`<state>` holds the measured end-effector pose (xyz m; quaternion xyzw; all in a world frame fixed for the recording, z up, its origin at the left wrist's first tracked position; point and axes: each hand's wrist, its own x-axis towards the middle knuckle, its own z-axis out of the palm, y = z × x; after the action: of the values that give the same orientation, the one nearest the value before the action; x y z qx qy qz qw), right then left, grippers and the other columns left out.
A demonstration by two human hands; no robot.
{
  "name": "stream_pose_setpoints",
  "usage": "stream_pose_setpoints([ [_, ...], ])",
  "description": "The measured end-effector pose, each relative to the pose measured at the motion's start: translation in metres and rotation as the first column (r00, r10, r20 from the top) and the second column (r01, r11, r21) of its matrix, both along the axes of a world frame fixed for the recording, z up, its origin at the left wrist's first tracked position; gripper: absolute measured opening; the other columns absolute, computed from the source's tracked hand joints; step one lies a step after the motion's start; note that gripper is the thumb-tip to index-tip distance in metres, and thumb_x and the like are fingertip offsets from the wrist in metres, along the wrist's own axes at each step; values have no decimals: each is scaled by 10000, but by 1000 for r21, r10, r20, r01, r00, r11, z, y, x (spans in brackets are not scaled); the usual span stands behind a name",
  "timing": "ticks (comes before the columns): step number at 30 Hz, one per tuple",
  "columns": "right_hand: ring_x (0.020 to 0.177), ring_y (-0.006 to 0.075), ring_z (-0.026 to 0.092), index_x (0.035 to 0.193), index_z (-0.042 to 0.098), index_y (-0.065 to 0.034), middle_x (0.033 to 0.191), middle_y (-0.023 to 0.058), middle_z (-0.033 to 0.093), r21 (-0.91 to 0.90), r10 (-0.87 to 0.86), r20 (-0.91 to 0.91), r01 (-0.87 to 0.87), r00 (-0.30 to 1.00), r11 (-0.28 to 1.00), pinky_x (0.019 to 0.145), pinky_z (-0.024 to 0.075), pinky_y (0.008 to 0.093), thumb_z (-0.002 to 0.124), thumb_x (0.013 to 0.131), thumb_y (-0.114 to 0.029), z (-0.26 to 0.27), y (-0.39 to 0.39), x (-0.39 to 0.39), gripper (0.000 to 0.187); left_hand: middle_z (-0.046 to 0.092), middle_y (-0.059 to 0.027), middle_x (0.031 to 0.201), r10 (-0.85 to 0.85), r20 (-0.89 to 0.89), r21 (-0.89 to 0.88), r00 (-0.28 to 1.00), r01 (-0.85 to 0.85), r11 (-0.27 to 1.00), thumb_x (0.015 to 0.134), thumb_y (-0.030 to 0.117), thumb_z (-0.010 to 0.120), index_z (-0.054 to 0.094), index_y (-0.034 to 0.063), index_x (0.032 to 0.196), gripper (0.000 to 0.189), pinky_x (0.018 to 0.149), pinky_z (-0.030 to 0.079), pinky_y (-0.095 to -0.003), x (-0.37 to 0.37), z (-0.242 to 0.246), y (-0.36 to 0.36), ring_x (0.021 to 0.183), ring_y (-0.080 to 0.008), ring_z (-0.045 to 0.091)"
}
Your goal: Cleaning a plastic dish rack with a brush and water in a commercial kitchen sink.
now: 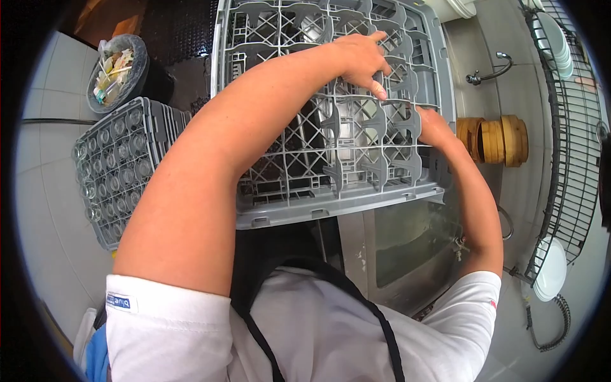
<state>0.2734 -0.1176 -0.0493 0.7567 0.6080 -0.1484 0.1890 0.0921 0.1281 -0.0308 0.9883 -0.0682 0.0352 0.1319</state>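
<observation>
A large grey plastic dishwasher rack point(334, 210) with a grid of divided compartments fills the upper middle of the head view, in front of my body. My left hand point(365, 62) lies over the grid, its fingers spread and touching the dividers. Lower down on the right is my right hand point(429, 125), at the rack's right part, with its fingers hidden behind the dividers. What those fingers touch cannot be told. Through the grid, shiny metal and pale shapes show below, too broken up by the lattice to name.
Glass racks filled with upturned glasses point(114, 176) stand at left, beside a lined bin of waste point(114, 76). A steel sink point(355, 253) lies below the rack. Bamboo steamers point(513, 141), a tap point(496, 71) and a wire shelf point(568, 157) with white plates point(551, 270) are at right.
</observation>
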Motion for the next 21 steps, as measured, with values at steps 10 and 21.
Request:
stream_pose_setpoints([
  [10, 994, 301, 627, 1397, 419, -16, 1131, 208, 630, -121, -154, -394, 114, 906, 986, 875, 490, 369, 660, 760, -150, -9, 17, 4, 694, 593, -104, 1217, 13, 14, -24, 1000, -12, 1000, 758, 685, 605, 658, 187, 1183, 656, 1044, 398, -480, 2, -1, -2, 1400, -360, 259],
  [21, 949, 233, 603, 1408, 438, -52, 1129, 165, 630, -349, -588, -471, 472, 658, 809, 851, 487, 341, 647, 747, -150, 29, 34, -30, 700, 588, -92, 1248, 23, -19, 36, 1000, -22, 999, 752, 711, 583, 635, 219, 1223, 683, 1040, 400, -496, -1, 0, -1, 1402, -364, 259],
])
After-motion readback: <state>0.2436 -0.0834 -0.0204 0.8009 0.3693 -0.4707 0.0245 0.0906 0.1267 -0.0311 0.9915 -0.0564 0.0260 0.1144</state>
